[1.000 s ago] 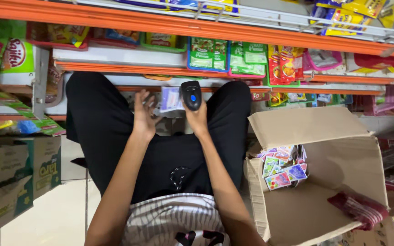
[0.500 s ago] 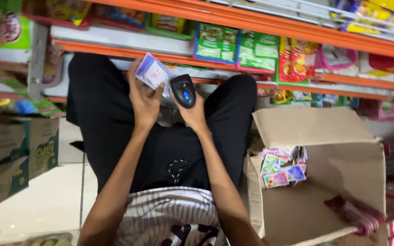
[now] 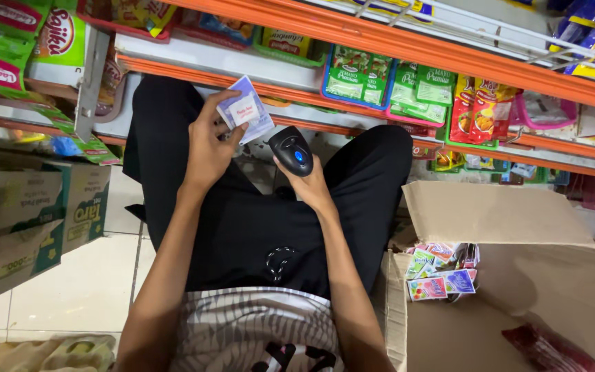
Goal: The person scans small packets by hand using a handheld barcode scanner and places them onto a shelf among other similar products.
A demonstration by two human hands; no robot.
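My left hand [image 3: 209, 145] holds a small white and purple sachet pack [image 3: 245, 115] up in front of the shelf. My right hand [image 3: 306, 180] grips a black handheld scanner [image 3: 291, 150] with a lit blue button, its head just below and right of the pack. Both hands are raised over my knees in black trousers as I squat before the orange shelves [image 3: 394, 48].
An open cardboard box [image 3: 518, 220] at my right holds several colourful sachets [image 3: 442, 272] and a red packet [image 3: 552, 351]. Closed cartons [image 3: 43, 213] stand at the left on the white tile floor. Green and red sauce pouches [image 3: 380, 79] fill shelf trays.
My left hand took up the sachet pack and lifted it beside the scanner. The view has shifted slightly, with the box now lower right.
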